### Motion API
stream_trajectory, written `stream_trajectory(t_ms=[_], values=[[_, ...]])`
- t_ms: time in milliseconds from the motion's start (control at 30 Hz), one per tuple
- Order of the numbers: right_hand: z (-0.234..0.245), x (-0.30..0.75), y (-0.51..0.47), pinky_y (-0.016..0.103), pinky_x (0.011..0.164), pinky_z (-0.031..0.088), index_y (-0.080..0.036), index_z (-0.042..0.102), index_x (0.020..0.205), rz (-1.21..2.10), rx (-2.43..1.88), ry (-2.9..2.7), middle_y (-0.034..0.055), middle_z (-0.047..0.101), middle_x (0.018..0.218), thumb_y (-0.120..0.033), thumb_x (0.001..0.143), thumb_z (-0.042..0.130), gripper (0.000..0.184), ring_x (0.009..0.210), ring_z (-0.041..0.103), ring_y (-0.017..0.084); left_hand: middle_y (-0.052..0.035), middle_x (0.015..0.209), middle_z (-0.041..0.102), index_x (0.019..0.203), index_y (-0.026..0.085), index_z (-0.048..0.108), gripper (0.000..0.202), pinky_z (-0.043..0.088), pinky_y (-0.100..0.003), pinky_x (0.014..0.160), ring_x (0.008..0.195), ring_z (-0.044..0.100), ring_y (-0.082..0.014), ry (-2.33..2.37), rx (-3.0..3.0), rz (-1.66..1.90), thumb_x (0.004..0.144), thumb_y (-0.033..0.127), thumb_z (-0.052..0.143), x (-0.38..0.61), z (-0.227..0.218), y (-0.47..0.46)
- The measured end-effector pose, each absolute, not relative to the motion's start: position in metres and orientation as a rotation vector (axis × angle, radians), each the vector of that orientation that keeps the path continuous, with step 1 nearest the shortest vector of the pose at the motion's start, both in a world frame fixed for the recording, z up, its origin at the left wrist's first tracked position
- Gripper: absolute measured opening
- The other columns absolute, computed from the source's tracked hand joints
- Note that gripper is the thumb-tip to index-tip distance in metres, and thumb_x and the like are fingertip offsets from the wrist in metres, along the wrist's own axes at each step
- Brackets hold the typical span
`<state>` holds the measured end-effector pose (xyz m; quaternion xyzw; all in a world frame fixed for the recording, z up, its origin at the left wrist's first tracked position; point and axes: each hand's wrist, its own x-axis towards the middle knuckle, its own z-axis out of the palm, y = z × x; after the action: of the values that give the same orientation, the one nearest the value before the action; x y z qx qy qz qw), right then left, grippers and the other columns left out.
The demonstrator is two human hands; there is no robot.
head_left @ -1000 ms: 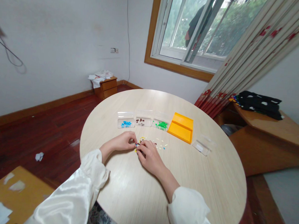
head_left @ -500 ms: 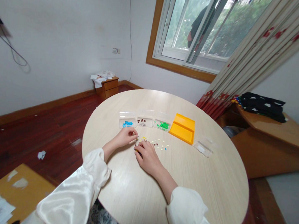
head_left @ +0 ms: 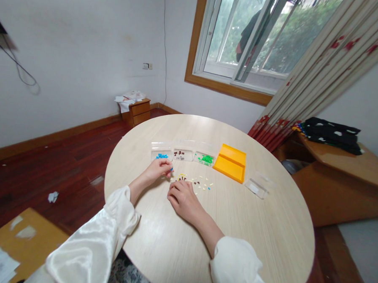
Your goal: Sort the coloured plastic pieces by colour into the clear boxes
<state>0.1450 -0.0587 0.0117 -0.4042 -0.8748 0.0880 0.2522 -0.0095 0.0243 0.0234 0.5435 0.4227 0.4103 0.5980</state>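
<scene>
My left hand [head_left: 158, 169] is raised just in front of the clear box with blue pieces, its thumb and fingertips pinched on a small blue piece [head_left: 171, 169]. To its right, my right hand [head_left: 184, 200] rests on the table with its fingers curled down by a scatter of tiny brown, yellow and pale pieces [head_left: 197, 183]; whatever lies under those fingers is hidden. Behind the hands stand three open clear boxes, holding blue pieces [head_left: 162, 156], brown pieces [head_left: 179, 153] and green pieces [head_left: 206, 159].
An open yellow case [head_left: 230, 161] lies right of the boxes, and beyond it another clear box [head_left: 256, 186]. Everything rests on a round wooden table [head_left: 250, 242]. A person [head_left: 247, 34] is visible outside the window.
My left hand has closed its fingertips, and a blue piece now shows in them. The right hand's fingers have drawn closer together, staying by the scattered pieces.
</scene>
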Motion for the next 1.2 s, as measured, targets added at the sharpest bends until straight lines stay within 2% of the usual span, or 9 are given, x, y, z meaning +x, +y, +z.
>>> stream_trajectory(t_ms=[167,467,533,633,700,800,867,1200], values=[[0.013,0.145,-0.061,0.035,0.082,0.034,-0.018,0.056,0.084,0.245,-1.119,-2.414,0.0054,0.06,0.094,-0.011,0.086,0.054,0.007,0.093,0.05,0.019,0.0027,0.053,0.052,0.074,0.011,0.059,0.029,0.024,-0.021,0.046,0.044,0.042,-0.0056,0.983,1.307,0.908,0.065,0.038,0.067,-0.009,0.021,0.024],[0.015,0.149,-0.058,0.035,0.083,0.037,-0.019,0.055,0.086,0.273,-1.207,-2.304,0.0062,0.061,0.095,-0.011,0.087,0.05,0.01,0.094,0.05,0.02,0.0045,0.046,0.045,0.07,0.013,0.057,0.037,0.022,-0.023,0.048,0.044,0.036,-0.0065,0.964,1.374,0.842,0.065,0.048,0.063,-0.009,0.013,0.027],[0.015,0.151,-0.058,0.036,0.084,0.037,-0.019,0.057,0.09,0.281,-1.2,-2.286,0.0065,0.061,0.098,-0.014,0.086,0.054,0.007,0.097,0.05,0.02,0.0047,0.047,0.046,0.071,0.013,0.057,0.037,0.022,-0.023,0.049,0.045,0.037,-0.0068,0.962,1.38,0.844,0.065,0.049,0.063,-0.01,0.013,0.027],[0.014,0.152,-0.058,0.038,0.086,0.037,-0.02,0.06,0.097,0.29,-1.173,-2.29,0.0075,0.06,0.103,-0.018,0.083,0.06,0.014,0.1,0.05,0.021,0.0046,0.047,0.046,0.07,0.013,0.056,0.037,0.022,-0.023,0.049,0.045,0.037,-0.0068,0.951,1.374,0.84,0.065,0.048,0.064,-0.011,0.015,0.027],[0.013,0.151,-0.059,0.039,0.086,0.037,-0.02,0.062,0.094,0.293,-1.155,-2.31,0.0076,0.06,0.103,-0.019,0.083,0.062,0.012,0.101,0.05,0.022,0.0045,0.047,0.046,0.068,0.013,0.056,0.035,0.022,-0.023,0.049,0.045,0.037,-0.0065,0.941,1.37,0.836,0.065,0.046,0.065,-0.011,0.016,0.027],[0.01,0.15,-0.059,0.039,0.086,0.036,-0.02,0.063,0.084,0.295,-1.151,-2.323,0.0069,0.06,0.1,-0.018,0.083,0.061,0.003,0.101,0.05,0.021,0.0041,0.049,0.048,0.069,0.012,0.058,0.031,0.022,-0.022,0.048,0.045,0.039,-0.0062,0.93,1.363,0.838,0.065,0.042,0.067,-0.011,0.017,0.026],[0.009,0.149,-0.059,0.038,0.086,0.036,-0.019,0.062,0.082,0.303,-1.153,-2.324,0.0066,0.06,0.1,-0.016,0.084,0.059,0.004,0.1,0.05,0.021,0.0036,0.049,0.049,0.07,0.012,0.059,0.03,0.023,-0.022,0.048,0.045,0.039,-0.0062,0.921,1.356,0.835,0.065,0.04,0.068,-0.011,0.017,0.025],[0.013,0.159,-0.051,0.035,0.08,0.034,-0.02,0.055,0.087,0.27,-1.326,-2.041,0.0049,0.062,0.093,-0.014,0.088,0.049,0.009,0.09,0.05,0.02,0.0024,0.05,0.052,0.074,0.01,0.063,0.035,0.033,-0.023,0.05,0.045,0.044,-0.0071,0.796,1.385,0.67,0.066,0.043,0.07,-0.013,0.015,0.022]])
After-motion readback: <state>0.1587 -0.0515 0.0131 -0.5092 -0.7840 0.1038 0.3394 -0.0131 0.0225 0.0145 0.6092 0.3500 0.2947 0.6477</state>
